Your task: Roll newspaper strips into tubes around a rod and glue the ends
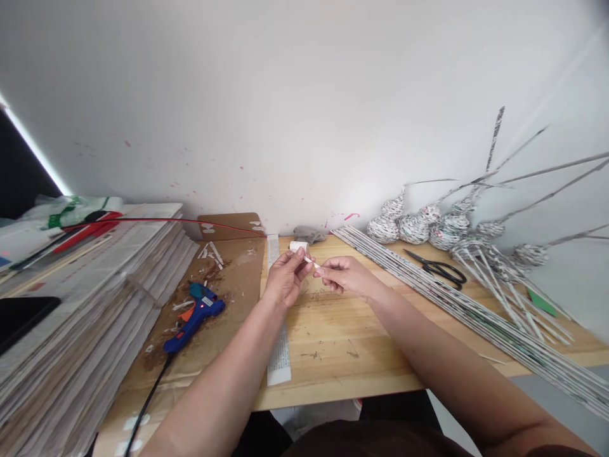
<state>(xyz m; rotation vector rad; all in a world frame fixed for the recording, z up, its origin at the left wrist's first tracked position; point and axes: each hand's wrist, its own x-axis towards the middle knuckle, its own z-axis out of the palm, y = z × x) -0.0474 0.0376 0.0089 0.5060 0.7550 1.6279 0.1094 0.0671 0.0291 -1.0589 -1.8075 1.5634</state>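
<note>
My left hand [288, 274] is closed on a small white paper roll [299, 245] above the middle of the wooden table. A thin white end runs from the roll toward the right, and the fingertips of my right hand [339, 274] pinch it. Under my left hand and forearm lies a long printed paper strip [279, 365], partly hidden by them. A grey crumpled cloth [310, 234] sits just behind the hands, near the wall.
A blue glue gun [194, 320] rests on cardboard [223, 343] at left, beside a tall newspaper stack [118, 304]. Long paper sticks [428, 285], black scissors [440, 270] and several woven paper gourd shapes [413, 228] occupy the right side of the table [342, 368].
</note>
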